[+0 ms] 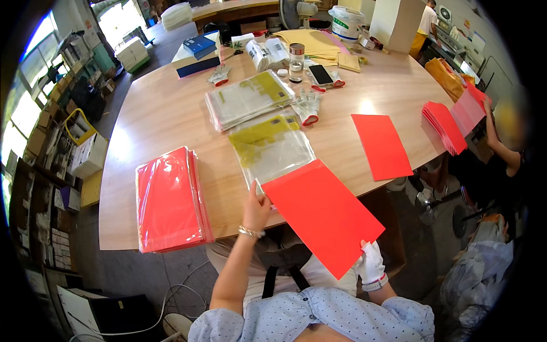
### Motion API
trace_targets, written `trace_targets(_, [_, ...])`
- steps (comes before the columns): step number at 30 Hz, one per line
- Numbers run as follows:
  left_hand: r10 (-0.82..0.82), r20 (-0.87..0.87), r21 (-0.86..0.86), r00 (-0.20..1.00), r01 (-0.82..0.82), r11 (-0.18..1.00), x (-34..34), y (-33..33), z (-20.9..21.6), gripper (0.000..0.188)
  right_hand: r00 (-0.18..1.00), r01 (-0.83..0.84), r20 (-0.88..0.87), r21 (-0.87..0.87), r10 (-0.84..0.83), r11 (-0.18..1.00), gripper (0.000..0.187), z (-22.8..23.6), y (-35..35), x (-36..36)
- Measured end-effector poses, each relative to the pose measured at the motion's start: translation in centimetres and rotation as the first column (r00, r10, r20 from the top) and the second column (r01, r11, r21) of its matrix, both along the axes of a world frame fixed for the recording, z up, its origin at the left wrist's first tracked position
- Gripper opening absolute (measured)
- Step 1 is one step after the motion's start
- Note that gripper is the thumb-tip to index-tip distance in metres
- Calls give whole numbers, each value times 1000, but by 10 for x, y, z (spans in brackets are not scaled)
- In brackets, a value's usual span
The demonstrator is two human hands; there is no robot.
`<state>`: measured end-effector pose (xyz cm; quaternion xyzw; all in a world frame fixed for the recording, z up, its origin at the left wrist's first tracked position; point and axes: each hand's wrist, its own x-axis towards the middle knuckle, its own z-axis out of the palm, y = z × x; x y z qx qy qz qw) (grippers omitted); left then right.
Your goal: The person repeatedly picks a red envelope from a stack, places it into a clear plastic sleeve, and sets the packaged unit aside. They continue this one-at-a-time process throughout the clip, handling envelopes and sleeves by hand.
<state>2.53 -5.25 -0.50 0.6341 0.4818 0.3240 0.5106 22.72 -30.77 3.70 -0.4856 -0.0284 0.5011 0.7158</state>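
Note:
My left hand [257, 212] is bare, with a bracelet at the wrist. Its index finger points up at the near edge of a clear plastic sleeve [272, 145] with an olive-green print, while the other fingers curl beside a red sheet [322, 214]. My right hand [371, 263], in a white glove, grips that sheet at its lower right corner. The sheet is tilted over the table's near edge, its upper left end at the sleeve's opening and covering part of it. A stack of similar sleeves [248, 100] lies just beyond.
Left on the table [154, 108] lies a stack of red sheets in clear sleeves [171, 199]. Another red sheet [382, 146] lies to the right. A co-worker's hand [488, 105] holds red sheets. Farther back are gloves [308, 106], a phone [321, 75], a jar [296, 62] and a bucket [346, 23].

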Motion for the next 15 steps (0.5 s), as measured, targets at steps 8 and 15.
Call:
trace_targets(8, [-37, 175, 95, 984, 21, 995, 80, -59, -142, 31, 961, -243, -102, 118, 255, 963, 17, -17, -18, -4])
trace_targets(15, [-150, 130, 0, 980, 151, 989, 77, -156, -187, 29, 825, -305, 480, -63, 297, 950, 13, -63, 44, -27])
